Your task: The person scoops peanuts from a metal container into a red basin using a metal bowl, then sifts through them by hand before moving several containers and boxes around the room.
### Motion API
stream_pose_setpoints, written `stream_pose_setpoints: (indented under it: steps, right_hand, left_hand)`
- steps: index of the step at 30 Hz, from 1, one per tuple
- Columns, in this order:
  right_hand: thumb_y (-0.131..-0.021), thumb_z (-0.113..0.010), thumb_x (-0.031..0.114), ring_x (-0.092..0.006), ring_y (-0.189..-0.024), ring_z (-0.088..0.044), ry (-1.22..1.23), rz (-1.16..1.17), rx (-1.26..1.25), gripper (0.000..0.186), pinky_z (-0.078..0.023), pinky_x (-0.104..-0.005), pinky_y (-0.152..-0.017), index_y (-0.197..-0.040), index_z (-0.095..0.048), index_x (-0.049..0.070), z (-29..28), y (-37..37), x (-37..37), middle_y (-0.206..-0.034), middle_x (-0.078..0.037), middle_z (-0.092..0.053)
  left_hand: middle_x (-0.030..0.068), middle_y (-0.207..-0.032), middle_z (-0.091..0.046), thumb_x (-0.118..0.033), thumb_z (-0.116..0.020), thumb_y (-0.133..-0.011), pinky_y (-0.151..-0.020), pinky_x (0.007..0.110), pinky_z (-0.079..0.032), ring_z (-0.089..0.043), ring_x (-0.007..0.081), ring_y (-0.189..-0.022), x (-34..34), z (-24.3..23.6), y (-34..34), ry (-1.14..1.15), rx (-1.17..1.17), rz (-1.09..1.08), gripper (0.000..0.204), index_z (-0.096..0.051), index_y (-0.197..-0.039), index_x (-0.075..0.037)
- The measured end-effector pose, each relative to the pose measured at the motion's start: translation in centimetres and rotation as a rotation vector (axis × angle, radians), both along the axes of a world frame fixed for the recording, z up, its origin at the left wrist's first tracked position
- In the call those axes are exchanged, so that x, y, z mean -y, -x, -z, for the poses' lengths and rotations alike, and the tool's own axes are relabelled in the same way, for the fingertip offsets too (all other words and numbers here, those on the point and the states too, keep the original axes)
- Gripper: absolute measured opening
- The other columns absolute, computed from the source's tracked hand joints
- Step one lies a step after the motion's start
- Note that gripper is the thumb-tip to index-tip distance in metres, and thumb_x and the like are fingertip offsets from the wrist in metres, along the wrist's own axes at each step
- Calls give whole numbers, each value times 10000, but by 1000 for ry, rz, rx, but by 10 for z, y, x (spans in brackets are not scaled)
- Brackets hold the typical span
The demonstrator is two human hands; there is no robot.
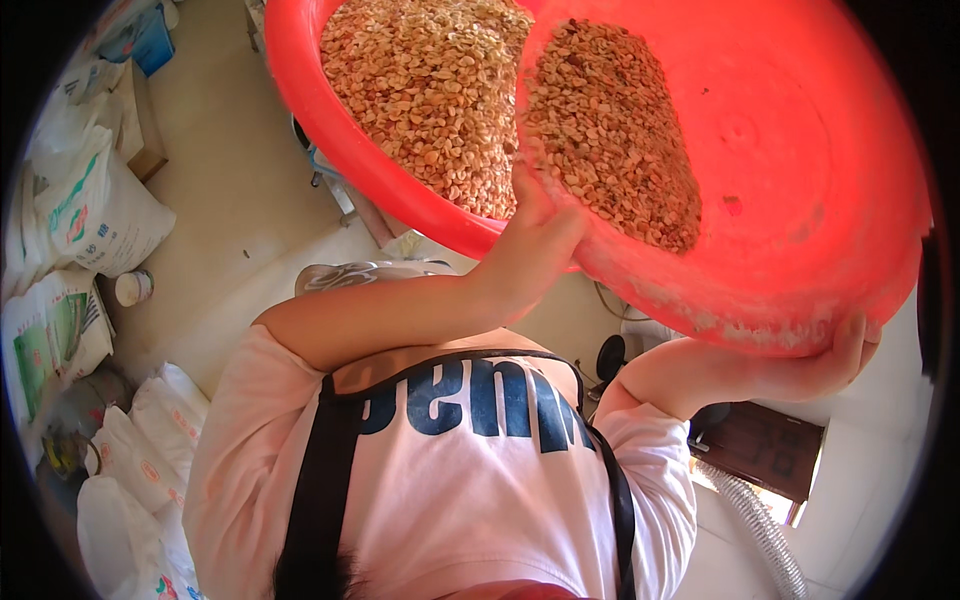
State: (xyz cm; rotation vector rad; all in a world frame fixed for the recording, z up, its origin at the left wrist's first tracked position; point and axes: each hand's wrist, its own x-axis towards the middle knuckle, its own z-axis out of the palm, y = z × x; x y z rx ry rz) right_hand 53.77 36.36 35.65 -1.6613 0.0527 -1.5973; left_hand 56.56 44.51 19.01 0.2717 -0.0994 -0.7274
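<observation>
I hold a large red plastic basin tilted with both hands. Its left rim overlaps a second red basin. My left hand grips the rim where the two basins meet, thumb on top. My right hand clasps the near right rim, its fingers curled around it. In the tilted basin, a pile of small brown flaky pieces, like chopped nuts or seeds, lies against the left wall. Similar, lighter pieces heap up in the second basin. What supports that second basin is mostly hidden.
Along the left stand white printed sacks, a small jar, a cardboard box and a blue container. Lower right are a dark brown panel and a ribbed flexible hose.
</observation>
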Motion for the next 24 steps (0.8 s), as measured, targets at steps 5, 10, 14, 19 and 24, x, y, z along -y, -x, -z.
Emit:
stream_pose_setpoints:
  steps: [5, 10, 14, 19, 24]
  right_hand:
    - [-807, -493, 211, -236, -880, -563, 67, 110, -9, 249, -463, -352, -758, -901, -577, -5, 7, 0, 4, -945, -126, -564]
    - [-837, -516, 238, -215, -825, -541, 100, 245, -8, 232, -443, -339, -718, -848, -569, 12, 5, 9, 11, -896, -102, -533]
    - [-860, -535, 259, -198, -780, -524, 109, 277, 1, 241, -427, -328, -686, -806, -563, 26, -2, 15, 17, -856, -82, -508]
    - [-836, -532, 247, -177, -764, -525, 91, 259, 47, 244, -428, -311, -677, -786, -576, 12, 2, 10, 12, -841, -78, -511]
    - [-827, -524, 235, -189, -809, -529, 63, 215, 53, 243, -433, -323, -707, -834, -573, -3, 8, 11, 13, -887, -90, -519]
  left_hand:
    - [193, -1293, -340, -85, -447, -850, -867, 323, -489, -478, 207, -1127, 6, 13, 1, -219, 117, -31, 792, 124, -1392, 4]
    - [211, -1304, -335, -137, -465, -852, -882, 314, -465, -459, 210, -1139, 0, 2, 3, -275, 84, -15, 867, 193, -1393, 25]
    - [136, -1381, -227, -97, -461, -850, -973, 331, -380, -279, 197, -1264, -8, -5, 2, -225, 27, -60, 785, 71, -1417, 16]
    - [246, -1420, -223, -142, -464, -854, -1039, 314, -333, -314, 267, -1320, 10, 6, 4, -326, 140, -176, 911, 250, -1379, 67]
    - [200, -1425, -192, -125, -469, -856, -1033, 297, -301, -263, 239, -1308, 4, 9, 6, -221, 67, -68, 895, 223, -1392, 61]
